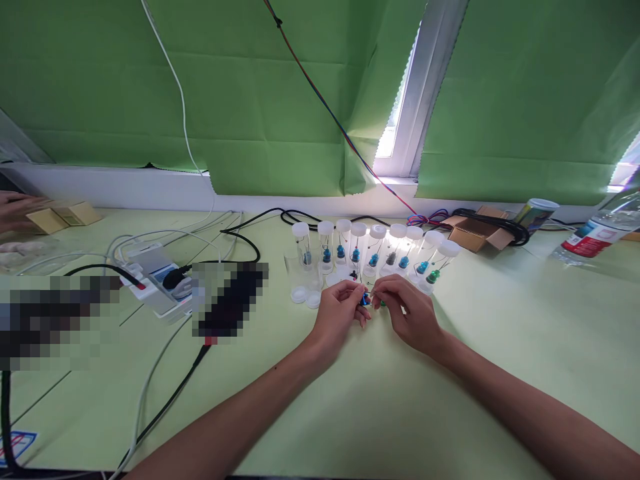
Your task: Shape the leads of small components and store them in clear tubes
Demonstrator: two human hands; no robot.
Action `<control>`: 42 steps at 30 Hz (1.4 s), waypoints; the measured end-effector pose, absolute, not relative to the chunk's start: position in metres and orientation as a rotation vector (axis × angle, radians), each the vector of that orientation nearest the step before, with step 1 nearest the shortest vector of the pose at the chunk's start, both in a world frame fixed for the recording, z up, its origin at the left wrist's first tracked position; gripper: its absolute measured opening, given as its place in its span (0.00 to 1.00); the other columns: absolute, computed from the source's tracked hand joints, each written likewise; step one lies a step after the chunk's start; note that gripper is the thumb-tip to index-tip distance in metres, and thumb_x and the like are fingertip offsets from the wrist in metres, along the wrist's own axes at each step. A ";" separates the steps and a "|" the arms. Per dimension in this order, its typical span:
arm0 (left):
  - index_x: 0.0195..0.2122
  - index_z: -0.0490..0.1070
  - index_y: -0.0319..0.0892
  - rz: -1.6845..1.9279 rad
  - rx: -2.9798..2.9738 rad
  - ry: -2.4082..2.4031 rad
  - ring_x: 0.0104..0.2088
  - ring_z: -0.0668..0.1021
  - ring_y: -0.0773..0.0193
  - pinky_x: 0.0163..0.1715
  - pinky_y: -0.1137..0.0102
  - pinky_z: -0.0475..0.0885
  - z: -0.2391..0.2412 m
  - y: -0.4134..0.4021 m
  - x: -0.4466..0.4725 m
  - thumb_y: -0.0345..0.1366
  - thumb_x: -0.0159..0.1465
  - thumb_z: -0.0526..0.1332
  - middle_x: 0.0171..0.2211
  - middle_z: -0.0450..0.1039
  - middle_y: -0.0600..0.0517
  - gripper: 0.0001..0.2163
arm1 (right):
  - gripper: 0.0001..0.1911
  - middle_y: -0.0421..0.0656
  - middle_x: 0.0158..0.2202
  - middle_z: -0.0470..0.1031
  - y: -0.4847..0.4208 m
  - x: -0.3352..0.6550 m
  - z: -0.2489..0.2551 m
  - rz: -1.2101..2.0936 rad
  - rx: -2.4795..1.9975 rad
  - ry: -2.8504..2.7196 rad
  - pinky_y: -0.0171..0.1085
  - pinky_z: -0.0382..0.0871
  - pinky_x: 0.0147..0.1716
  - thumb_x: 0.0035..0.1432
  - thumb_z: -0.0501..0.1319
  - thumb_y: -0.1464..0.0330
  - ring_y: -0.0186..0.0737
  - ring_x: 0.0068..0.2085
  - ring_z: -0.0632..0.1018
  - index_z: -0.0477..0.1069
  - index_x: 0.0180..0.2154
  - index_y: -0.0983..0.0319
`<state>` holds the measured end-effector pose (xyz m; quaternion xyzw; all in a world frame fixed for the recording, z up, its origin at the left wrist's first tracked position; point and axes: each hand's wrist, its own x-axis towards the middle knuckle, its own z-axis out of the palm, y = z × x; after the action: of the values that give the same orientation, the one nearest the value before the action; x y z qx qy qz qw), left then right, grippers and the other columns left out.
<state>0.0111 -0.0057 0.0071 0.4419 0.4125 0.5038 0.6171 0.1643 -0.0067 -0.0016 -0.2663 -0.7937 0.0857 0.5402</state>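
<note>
My left hand [343, 308] and my right hand [407, 308] meet over the pale green table [350, 400], fingers pinched together. Between the fingertips sits a small blue part [365, 299], held by the left hand. A small green part [383, 303] shows by my right fingertips; what the right fingers grip is too small to name. Just behind the hands stands a row of several clear tubes with white caps [373, 250], each holding a small blue, dark or green part. One open tube [295, 270] and loose white caps [305, 296] lie to the left of my left hand.
A white power strip [155, 277] with plugs and black and white cables lies at the left. Another person's hand [17, 207] rests by small cardboard boxes [65, 215] at the far left. An open carton [475, 230], a can [535, 213] and a water bottle [595, 240] stand at the right.
</note>
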 end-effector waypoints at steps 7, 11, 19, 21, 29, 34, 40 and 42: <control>0.27 0.70 0.39 1.169 1.103 0.979 0.19 0.73 0.69 0.17 0.73 0.66 0.006 -0.006 0.012 0.43 0.56 0.65 0.25 0.71 0.52 0.12 | 0.09 0.42 0.33 0.70 -0.007 0.163 -0.003 0.299 -0.684 -1.840 0.36 0.70 0.30 0.65 0.51 0.77 0.34 0.30 0.74 0.66 0.38 0.60; 0.27 0.70 0.39 1.169 1.184 1.015 0.18 0.73 0.68 0.16 0.73 0.66 0.006 -0.006 0.012 0.44 0.58 0.64 0.25 0.71 0.51 0.12 | 0.07 0.43 0.34 0.71 -0.007 0.164 -0.005 0.380 -0.727 -1.803 0.35 0.71 0.28 0.66 0.51 0.75 0.33 0.29 0.74 0.66 0.39 0.60; 0.28 0.71 0.39 1.161 1.198 1.002 0.18 0.73 0.68 0.17 0.72 0.67 0.009 -0.006 0.011 0.44 0.57 0.64 0.25 0.72 0.51 0.13 | 0.06 0.42 0.33 0.72 -0.007 0.163 -0.005 0.508 -0.758 -1.719 0.36 0.72 0.29 0.67 0.53 0.72 0.34 0.29 0.75 0.68 0.39 0.60; 0.28 0.71 0.39 1.159 1.171 0.985 0.18 0.73 0.68 0.17 0.72 0.67 0.008 -0.006 0.011 0.45 0.56 0.65 0.26 0.72 0.51 0.13 | 0.05 0.41 0.31 0.72 -0.007 0.162 -0.005 0.531 -0.767 -1.699 0.36 0.72 0.29 0.67 0.53 0.71 0.34 0.29 0.75 0.68 0.39 0.60; 0.30 0.74 0.37 1.128 1.078 0.931 0.20 0.73 0.70 0.18 0.74 0.67 0.009 -0.006 0.012 0.45 0.56 0.66 0.28 0.73 0.49 0.14 | 0.10 0.43 0.34 0.72 -0.008 0.163 -0.002 0.423 -0.743 -1.720 0.38 0.73 0.32 0.66 0.53 0.73 0.35 0.30 0.75 0.70 0.46 0.59; 0.31 0.75 0.37 1.112 1.013 0.899 0.21 0.72 0.71 0.18 0.75 0.66 0.009 -0.007 0.012 0.44 0.55 0.67 0.29 0.73 0.49 0.13 | 0.14 0.44 0.35 0.72 -0.008 0.164 0.000 0.321 -0.695 -1.770 0.39 0.73 0.32 0.66 0.53 0.76 0.35 0.31 0.74 0.72 0.47 0.57; 0.31 0.74 0.38 1.123 0.926 0.861 0.20 0.71 0.73 0.17 0.76 0.64 0.007 -0.006 0.012 0.44 0.53 0.69 0.27 0.70 0.52 0.14 | 0.13 0.44 0.34 0.71 -0.008 0.164 -0.001 0.335 -0.699 -1.755 0.39 0.73 0.33 0.66 0.53 0.74 0.36 0.31 0.75 0.71 0.47 0.58; 0.31 0.74 0.37 1.119 0.906 0.850 0.20 0.70 0.73 0.17 0.76 0.64 0.007 -0.006 0.013 0.44 0.52 0.69 0.27 0.70 0.52 0.14 | 0.13 0.44 0.34 0.71 -0.008 0.164 -0.001 0.331 -0.694 -1.763 0.39 0.73 0.33 0.66 0.52 0.74 0.36 0.31 0.75 0.71 0.48 0.58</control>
<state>0.0126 -0.0063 0.0069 0.4019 0.3770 0.4968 0.6705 0.1637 -0.0083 -0.0006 -0.2961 -0.7519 0.1411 0.5719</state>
